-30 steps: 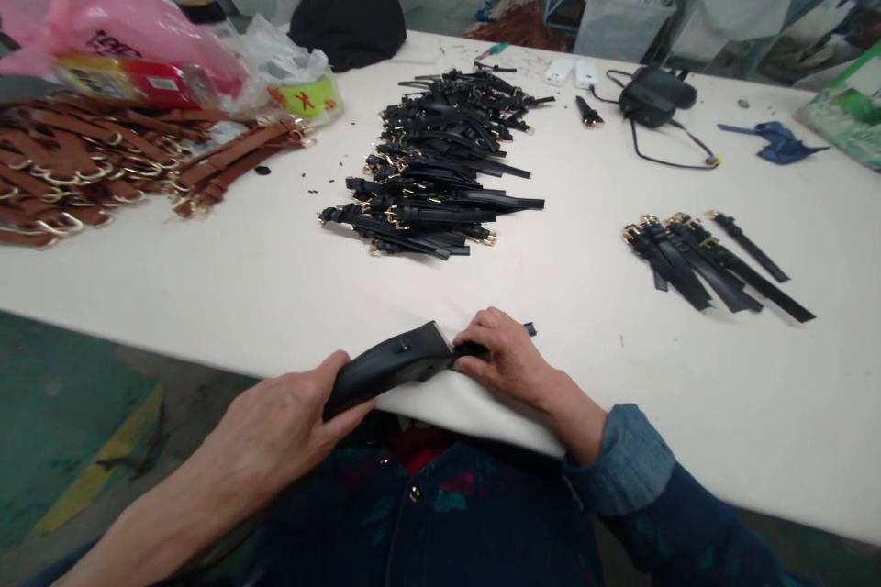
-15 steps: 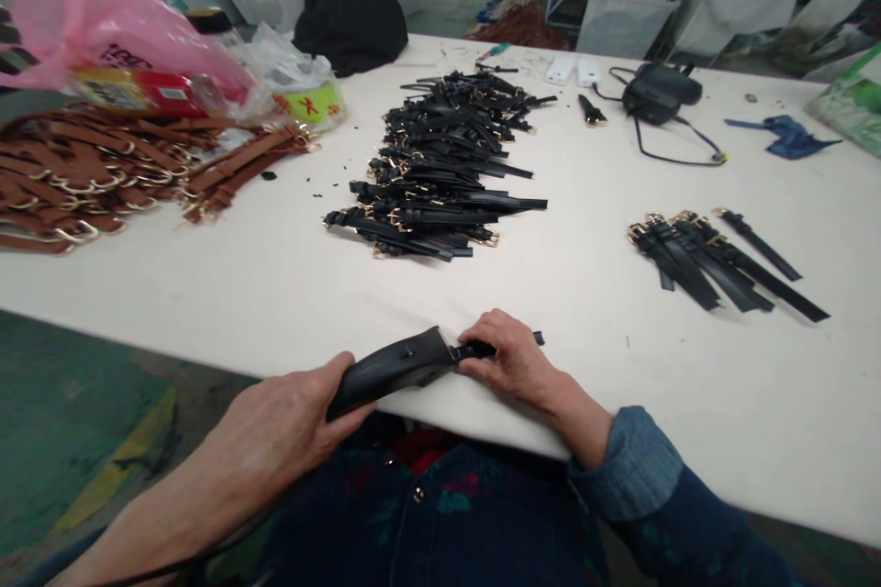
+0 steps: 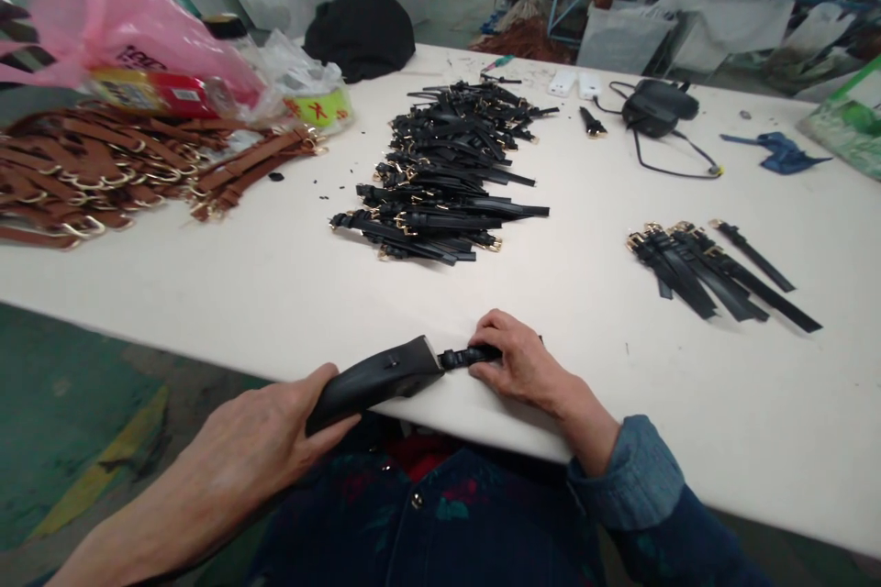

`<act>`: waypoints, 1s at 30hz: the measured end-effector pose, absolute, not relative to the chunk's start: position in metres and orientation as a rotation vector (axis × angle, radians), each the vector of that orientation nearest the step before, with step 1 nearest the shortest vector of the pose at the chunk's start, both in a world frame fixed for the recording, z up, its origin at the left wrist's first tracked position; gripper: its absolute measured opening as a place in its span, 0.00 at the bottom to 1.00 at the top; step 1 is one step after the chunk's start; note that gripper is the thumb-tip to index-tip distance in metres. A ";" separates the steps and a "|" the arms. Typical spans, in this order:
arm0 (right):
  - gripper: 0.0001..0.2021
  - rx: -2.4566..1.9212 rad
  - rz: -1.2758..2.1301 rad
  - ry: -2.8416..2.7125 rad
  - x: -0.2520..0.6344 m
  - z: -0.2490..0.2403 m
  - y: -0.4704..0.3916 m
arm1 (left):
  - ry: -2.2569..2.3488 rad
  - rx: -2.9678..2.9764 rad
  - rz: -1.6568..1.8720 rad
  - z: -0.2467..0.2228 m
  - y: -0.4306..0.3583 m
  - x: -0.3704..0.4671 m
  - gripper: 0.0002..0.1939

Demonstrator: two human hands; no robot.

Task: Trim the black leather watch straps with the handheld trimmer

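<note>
And here at the near edge of the white surface, the left hand has its grip wrapped round a curved black handheld tool. Over to the right hand: its grip is pinched on a slim black strap with raised loops, whose exposed end lies right at the tool's wide end; actual contact is hard to call. Good technique here means a level strap, a steady tool, fingertips well back from that wide end, and light, even pressure, since a crooked approach could catch the loops.

Beyond, a long pile of black buckled straps; off right, a smaller black strap group. Now the writing! The shiny pink plastic bag carries dark lettering, too blurred to read. A yellow-green label shows red characters, also unclear. No brand is legible on the tool.
</note>
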State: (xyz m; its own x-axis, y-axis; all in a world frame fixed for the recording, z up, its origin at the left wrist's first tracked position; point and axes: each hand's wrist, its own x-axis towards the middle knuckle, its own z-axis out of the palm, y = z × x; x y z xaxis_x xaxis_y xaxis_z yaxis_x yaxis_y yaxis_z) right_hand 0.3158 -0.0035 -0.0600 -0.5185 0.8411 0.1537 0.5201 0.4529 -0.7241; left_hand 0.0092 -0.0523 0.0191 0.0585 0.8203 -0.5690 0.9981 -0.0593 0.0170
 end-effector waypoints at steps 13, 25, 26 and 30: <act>0.10 -1.202 0.760 -2.297 0.313 -0.053 -0.009 | 1.777 1.957 -0.470 0.009 -0.049 0.013 0.22; 0.11 -1.388 0.753 -2.409 0.303 -0.052 -0.017 | 1.795 1.970 -0.338 0.007 -0.057 0.004 0.20; 0.11 -1.396 0.760 -2.399 0.302 -0.053 -0.017 | 1.788 1.969 -0.325 0.006 -0.056 0.004 0.19; 0.12 -1.395 0.825 -2.333 0.300 -0.057 -0.017 | 1.769 1.949 -0.321 0.003 -0.056 0.004 0.20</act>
State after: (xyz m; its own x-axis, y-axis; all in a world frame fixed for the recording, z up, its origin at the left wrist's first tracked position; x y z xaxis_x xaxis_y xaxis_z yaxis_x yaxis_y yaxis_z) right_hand 0.3003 -0.0170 -0.0573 -0.4833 0.8748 -0.0352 0.7026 0.3635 -0.6118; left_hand 0.0044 -0.0556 0.0030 0.1348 0.8658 -0.4819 0.9800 -0.0446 0.1940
